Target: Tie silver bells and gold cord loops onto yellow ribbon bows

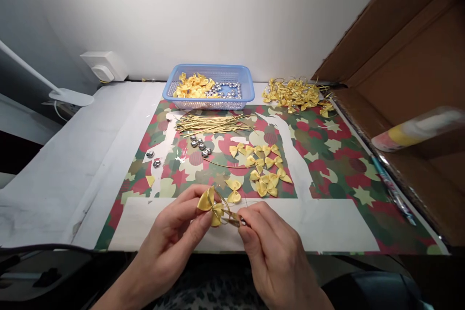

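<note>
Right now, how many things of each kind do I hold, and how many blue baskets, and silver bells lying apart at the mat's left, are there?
Yellow ribbon bow, in left hand: 1
Gold tie, pinched by right hand: 1
Blue plastic basket: 1
Silver bells apart at left: 2
Total: 5

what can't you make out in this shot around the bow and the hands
All in the head view:
- Gold wire on the yellow bow: how it is tied is too small to tell, and the fingertips of the left hand and right hand cover its ends.
- Blue basket: its front wall hides the lower contents.
- Tube in the cardboard box: blurred, label unreadable.
- Both wrists: cut off by the bottom edge.
</note>
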The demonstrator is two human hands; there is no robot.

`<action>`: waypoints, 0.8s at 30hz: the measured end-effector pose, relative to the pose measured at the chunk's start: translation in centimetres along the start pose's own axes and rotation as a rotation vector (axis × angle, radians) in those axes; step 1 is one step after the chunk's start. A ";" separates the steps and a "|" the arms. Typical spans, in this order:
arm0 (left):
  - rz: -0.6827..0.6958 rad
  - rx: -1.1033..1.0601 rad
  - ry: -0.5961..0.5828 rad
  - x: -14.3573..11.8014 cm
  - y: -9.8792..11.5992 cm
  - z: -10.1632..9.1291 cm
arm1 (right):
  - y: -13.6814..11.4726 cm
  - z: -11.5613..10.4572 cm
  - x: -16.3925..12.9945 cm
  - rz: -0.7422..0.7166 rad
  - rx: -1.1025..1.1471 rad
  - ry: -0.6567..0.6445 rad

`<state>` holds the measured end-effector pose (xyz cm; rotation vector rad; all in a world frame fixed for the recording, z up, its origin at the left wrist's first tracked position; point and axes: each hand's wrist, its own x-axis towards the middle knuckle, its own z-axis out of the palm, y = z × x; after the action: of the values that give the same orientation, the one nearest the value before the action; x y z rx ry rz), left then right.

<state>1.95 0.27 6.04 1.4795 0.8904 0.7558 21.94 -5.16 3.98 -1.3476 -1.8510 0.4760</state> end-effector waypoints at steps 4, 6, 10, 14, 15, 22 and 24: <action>-0.032 -0.047 -0.014 0.0 0.2 0.5 | -0.1 0.4 0.0 -0.012 -0.020 0.046; -0.047 -0.071 -0.021 0.0 0.3 0.7 | -0.2 0.5 0.0 -0.026 -0.038 0.063; -0.059 -0.097 -0.031 0.1 0.4 0.9 | -0.3 0.6 0.0 -0.052 -0.060 0.085; -0.054 -0.108 -0.042 0.1 0.4 0.9 | -0.2 0.7 0.0 -0.056 -0.052 0.090; -0.049 -0.111 -0.047 0.1 0.4 0.9 | -0.2 0.8 0.0 -0.053 -0.045 0.090; -0.069 -0.095 -0.054 0.2 0.5 0.9 | -0.2 0.3 0.1 0.066 0.182 0.110; -0.071 -0.069 -0.029 0.2 0.4 0.9 | 0.6 -0.7 0.1 0.110 0.144 0.159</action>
<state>2.82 -0.01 6.37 1.3881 0.8818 0.7046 22.84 -4.97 4.02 -1.3533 -1.5896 0.5324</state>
